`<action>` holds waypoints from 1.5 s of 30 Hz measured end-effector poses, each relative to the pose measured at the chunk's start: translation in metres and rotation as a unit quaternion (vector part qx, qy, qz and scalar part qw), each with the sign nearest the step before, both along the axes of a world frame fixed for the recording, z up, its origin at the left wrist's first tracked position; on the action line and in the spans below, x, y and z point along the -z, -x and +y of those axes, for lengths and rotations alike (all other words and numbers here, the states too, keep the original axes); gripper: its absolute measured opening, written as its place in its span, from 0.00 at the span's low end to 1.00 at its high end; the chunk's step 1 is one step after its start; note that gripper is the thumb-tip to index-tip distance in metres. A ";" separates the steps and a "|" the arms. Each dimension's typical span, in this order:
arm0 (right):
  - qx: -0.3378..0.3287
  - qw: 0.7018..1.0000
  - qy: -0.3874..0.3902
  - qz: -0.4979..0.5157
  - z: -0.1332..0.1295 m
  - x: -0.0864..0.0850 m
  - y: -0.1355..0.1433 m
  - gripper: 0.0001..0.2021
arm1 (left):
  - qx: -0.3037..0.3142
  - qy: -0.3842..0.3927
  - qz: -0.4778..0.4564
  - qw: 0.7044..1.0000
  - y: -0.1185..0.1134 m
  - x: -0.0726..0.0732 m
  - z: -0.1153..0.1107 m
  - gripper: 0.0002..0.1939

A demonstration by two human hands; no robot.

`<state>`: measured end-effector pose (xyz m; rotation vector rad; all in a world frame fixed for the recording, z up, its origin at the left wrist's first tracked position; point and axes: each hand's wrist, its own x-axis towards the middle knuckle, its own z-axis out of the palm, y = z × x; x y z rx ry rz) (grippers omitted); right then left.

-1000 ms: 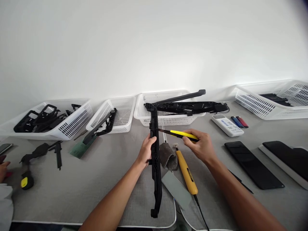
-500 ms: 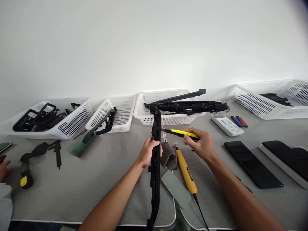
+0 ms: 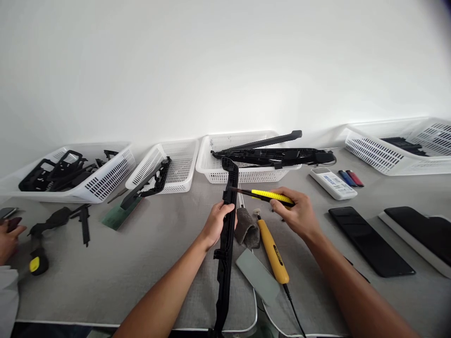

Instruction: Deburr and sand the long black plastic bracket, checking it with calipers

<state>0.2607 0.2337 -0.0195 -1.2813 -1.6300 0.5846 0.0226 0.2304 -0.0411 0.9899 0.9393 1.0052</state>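
A long black plastic part [image 3: 225,263] stands nearly upright in view, its upper end in front of a white basket. My left hand [image 3: 215,224] is closed around its upper middle, thumb on the front face. My right hand [image 3: 295,210] grips a yellow and black utility knife [image 3: 269,194], whose blade points left and meets the part's edge above my left thumb. Below the knife lie a rolled grey cloth [image 3: 247,229], a yellow corded tool [image 3: 273,249] and a grey-green flat block [image 3: 257,276].
White baskets [image 3: 243,176] with black parts line the wall. A black phone [image 3: 369,240], a white device [image 3: 333,183] and two lighters lie right. Loose black parts, a green sheet [image 3: 121,213] and another person's hand [image 3: 7,241] are at left.
The black part has turned a little, its top shifting right and its lower end left. At far left the other person's hand has moved right, now showing a dark red object.
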 end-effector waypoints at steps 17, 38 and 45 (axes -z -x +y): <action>0.004 1.000 -0.014 -0.017 -0.001 -0.001 0.007 0.13 | 0.006 -0.005 0.011 1.000 0.001 0.002 0.001 0.18; -0.019 0.999 -0.035 -0.012 -0.006 -0.005 0.008 0.11 | 0.017 -0.007 0.012 1.000 0.001 0.004 0.001 0.17; 0.001 1.000 -0.012 -0.010 -0.004 -0.004 0.007 0.13 | 0.016 -0.017 0.024 0.999 0.001 0.003 0.001 0.18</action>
